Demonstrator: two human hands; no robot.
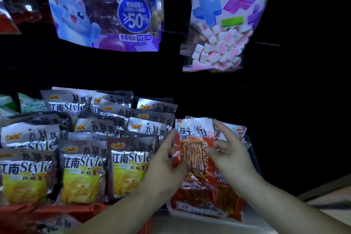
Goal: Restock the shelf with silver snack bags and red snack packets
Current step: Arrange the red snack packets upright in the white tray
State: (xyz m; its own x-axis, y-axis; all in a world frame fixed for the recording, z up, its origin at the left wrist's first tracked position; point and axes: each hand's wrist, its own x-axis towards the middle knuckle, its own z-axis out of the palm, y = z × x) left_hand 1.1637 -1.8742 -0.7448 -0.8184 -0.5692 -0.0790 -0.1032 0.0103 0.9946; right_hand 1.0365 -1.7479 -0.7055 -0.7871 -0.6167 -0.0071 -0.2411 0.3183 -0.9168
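Several silver snack bags (81, 150) printed "Style" stand in rows on the shelf at the left. Both hands hold one red snack packet (193, 144) upright to the right of them. My left hand (167, 159) grips its left edge, thumb on the front. My right hand (228, 152) pinches its right edge with thumb and fingers. More red snack packets (212, 197) lie below and behind it in a clear bin (254, 154).
A purple candy bag (106, 7) and a marshmallow bag (226, 19) hang above on pegs. Green packets (28, 103) sit at the far left. A red shelf edge (57, 211) runs along the front. The shelf back is dark.
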